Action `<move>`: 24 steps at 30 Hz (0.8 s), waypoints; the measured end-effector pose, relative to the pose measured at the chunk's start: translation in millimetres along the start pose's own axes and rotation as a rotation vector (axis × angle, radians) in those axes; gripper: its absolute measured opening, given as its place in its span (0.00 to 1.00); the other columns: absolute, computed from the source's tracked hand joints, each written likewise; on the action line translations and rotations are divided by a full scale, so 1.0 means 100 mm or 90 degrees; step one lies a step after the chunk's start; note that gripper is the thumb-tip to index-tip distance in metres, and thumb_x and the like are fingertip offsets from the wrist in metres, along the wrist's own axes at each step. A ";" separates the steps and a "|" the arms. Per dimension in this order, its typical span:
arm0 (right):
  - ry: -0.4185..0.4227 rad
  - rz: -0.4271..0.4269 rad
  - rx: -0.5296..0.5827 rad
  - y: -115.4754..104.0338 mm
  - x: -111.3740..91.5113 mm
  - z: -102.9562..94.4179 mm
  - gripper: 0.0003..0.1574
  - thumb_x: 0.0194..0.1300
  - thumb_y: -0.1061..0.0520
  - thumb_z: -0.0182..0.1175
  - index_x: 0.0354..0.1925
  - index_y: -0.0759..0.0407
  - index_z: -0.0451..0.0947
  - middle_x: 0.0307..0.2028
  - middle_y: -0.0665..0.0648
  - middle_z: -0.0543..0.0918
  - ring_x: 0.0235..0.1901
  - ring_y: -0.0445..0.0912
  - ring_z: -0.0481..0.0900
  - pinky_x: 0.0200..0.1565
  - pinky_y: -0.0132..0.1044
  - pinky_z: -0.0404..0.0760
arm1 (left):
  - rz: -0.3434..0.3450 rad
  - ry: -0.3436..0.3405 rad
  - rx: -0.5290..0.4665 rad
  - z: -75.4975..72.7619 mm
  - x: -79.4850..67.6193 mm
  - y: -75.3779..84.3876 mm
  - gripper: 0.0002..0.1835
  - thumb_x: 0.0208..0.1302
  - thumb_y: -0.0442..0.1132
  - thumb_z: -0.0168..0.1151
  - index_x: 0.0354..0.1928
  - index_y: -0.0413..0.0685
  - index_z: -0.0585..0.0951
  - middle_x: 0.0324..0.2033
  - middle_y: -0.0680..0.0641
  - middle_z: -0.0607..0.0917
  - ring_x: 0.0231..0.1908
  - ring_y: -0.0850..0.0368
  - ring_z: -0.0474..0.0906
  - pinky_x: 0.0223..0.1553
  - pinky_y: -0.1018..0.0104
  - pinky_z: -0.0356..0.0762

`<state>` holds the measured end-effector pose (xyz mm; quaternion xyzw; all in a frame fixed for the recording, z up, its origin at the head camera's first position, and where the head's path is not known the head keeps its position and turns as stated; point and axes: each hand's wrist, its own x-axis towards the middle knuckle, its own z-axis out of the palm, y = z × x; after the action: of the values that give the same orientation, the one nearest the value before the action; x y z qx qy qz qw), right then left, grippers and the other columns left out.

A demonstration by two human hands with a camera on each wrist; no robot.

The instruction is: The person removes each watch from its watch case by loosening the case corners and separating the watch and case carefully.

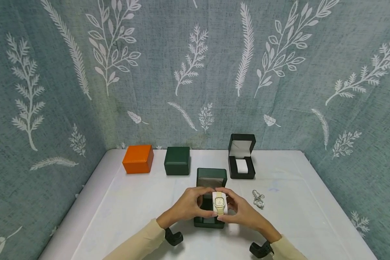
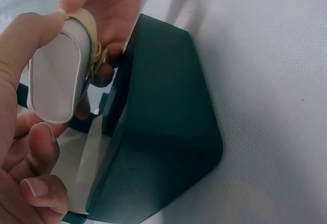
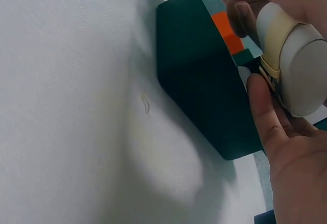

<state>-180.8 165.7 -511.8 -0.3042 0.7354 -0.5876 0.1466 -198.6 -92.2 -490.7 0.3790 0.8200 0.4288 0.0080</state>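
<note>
A watch (image 1: 219, 202) with a cream strap and squarish gold-toned face is wrapped round a white cushion (image 2: 55, 78). My right hand (image 1: 244, 213) grips the cushion from the right, thumb at its near edge and fingers at the far edge. From the left, my left hand (image 1: 186, 205) pinches it by the edges between thumb and forefinger. Both hands hold it above an open green watch box (image 1: 211, 173), whose lid stands up at the back. The right wrist view shows the strap (image 3: 276, 43) passing round the cushion, with fingers of the right hand beneath.
An orange box (image 1: 138, 159) and a closed green box (image 1: 177, 160) stand at the back left. Behind to the right is an open black box (image 1: 242, 169) with a white cushion inside. A silver chain watch (image 1: 258, 200) lies right of my right hand on the white table (image 1: 299, 202).
</note>
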 end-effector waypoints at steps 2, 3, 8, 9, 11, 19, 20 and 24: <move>-0.001 -0.006 -0.006 0.00 0.00 -0.01 0.51 0.66 0.58 0.72 0.79 0.48 0.57 0.67 0.61 0.69 0.50 0.50 0.78 0.54 0.38 0.79 | 0.001 0.000 0.003 0.00 0.00 0.00 0.34 0.59 0.54 0.78 0.64 0.45 0.81 0.30 0.41 0.82 0.20 0.71 0.66 0.21 0.74 0.67; -0.001 -0.009 -0.006 0.00 0.00 -0.01 0.50 0.66 0.58 0.72 0.79 0.49 0.57 0.66 0.62 0.70 0.49 0.50 0.78 0.53 0.38 0.79 | 0.000 0.000 0.002 0.00 0.00 0.00 0.34 0.59 0.54 0.78 0.64 0.46 0.81 0.30 0.41 0.82 0.20 0.71 0.66 0.22 0.74 0.67; -0.005 -0.008 0.004 -0.01 0.00 -0.01 0.51 0.66 0.59 0.71 0.79 0.52 0.56 0.63 0.63 0.71 0.49 0.50 0.77 0.53 0.38 0.79 | -0.005 -0.001 -0.006 0.00 0.00 0.02 0.35 0.59 0.54 0.78 0.64 0.46 0.81 0.31 0.41 0.82 0.20 0.71 0.66 0.21 0.74 0.67; -0.005 -0.003 0.008 -0.02 0.00 0.00 0.52 0.66 0.59 0.72 0.79 0.52 0.56 0.63 0.63 0.71 0.49 0.50 0.77 0.53 0.38 0.78 | -0.006 -0.001 -0.006 0.00 -0.01 0.02 0.35 0.59 0.55 0.78 0.64 0.46 0.81 0.31 0.41 0.82 0.20 0.71 0.66 0.21 0.74 0.67; -0.003 0.006 0.012 -0.02 0.00 0.01 0.54 0.65 0.59 0.73 0.79 0.54 0.55 0.64 0.61 0.70 0.51 0.51 0.77 0.55 0.38 0.78 | -0.011 -0.003 -0.007 0.00 -0.01 0.02 0.35 0.58 0.55 0.78 0.64 0.46 0.80 0.32 0.41 0.83 0.20 0.71 0.66 0.21 0.74 0.67; 0.014 0.011 0.003 -0.05 0.01 0.02 0.51 0.65 0.57 0.73 0.78 0.53 0.57 0.68 0.59 0.68 0.53 0.53 0.78 0.55 0.39 0.79 | -0.023 -0.006 0.002 0.00 -0.01 0.04 0.36 0.58 0.56 0.77 0.65 0.46 0.80 0.33 0.41 0.84 0.20 0.70 0.66 0.22 0.75 0.67; 0.015 0.010 0.000 -0.06 0.01 0.02 0.51 0.65 0.57 0.73 0.78 0.51 0.58 0.68 0.58 0.69 0.52 0.52 0.78 0.54 0.39 0.79 | -0.024 -0.006 0.003 0.00 -0.01 0.04 0.37 0.58 0.56 0.77 0.65 0.46 0.80 0.33 0.41 0.83 0.20 0.70 0.66 0.22 0.74 0.67; 0.010 0.001 -0.007 -0.04 0.01 -0.01 0.49 0.65 0.58 0.72 0.77 0.49 0.59 0.63 0.60 0.71 0.48 0.50 0.78 0.51 0.39 0.80 | -0.027 -0.008 0.011 -0.01 -0.01 0.04 0.36 0.58 0.57 0.77 0.65 0.48 0.80 0.32 0.41 0.83 0.20 0.70 0.66 0.22 0.74 0.66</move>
<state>-180.7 165.0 -507.6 -0.2996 0.7398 -0.5860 0.1397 -196.0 -92.3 -487.7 0.3642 0.8314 0.4192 0.0196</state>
